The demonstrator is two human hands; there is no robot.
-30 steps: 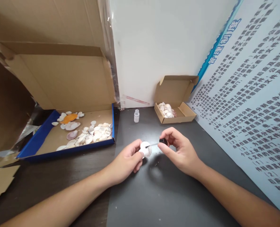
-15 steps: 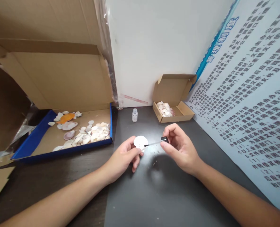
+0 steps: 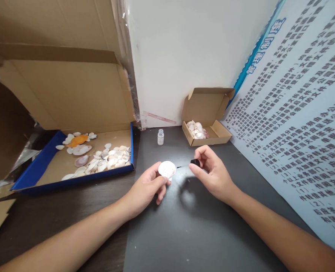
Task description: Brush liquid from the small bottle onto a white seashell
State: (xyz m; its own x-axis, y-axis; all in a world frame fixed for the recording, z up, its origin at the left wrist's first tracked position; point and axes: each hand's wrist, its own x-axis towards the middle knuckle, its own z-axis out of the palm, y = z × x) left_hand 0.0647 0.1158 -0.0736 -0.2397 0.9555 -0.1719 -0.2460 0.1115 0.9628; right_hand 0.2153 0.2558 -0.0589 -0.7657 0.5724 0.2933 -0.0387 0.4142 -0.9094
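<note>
My left hand [image 3: 148, 187] pinches a round white shell [image 3: 166, 169] and holds it up above the dark tabletop [image 3: 184, 226], its flat face towards me. My right hand [image 3: 212, 174] grips the black cap of a thin brush [image 3: 190, 163]; the brush tip points left at the shell's right edge. Behind the hands stands a small clear bottle [image 3: 160, 136] with no cap on it.
A blue-rimmed cardboard tray [image 3: 71, 180] with several pale shells and an orange one lies at the left, its lid raised behind it. A small open cardboard box [image 3: 205, 126] holding shells stands at the back right. A printed poster [image 3: 297, 124] leans along the right side.
The shell has been turned in my left hand from its ribbed side to its flat face. Both hands have risen slightly and the brush has drawn back to the shell's edge.
</note>
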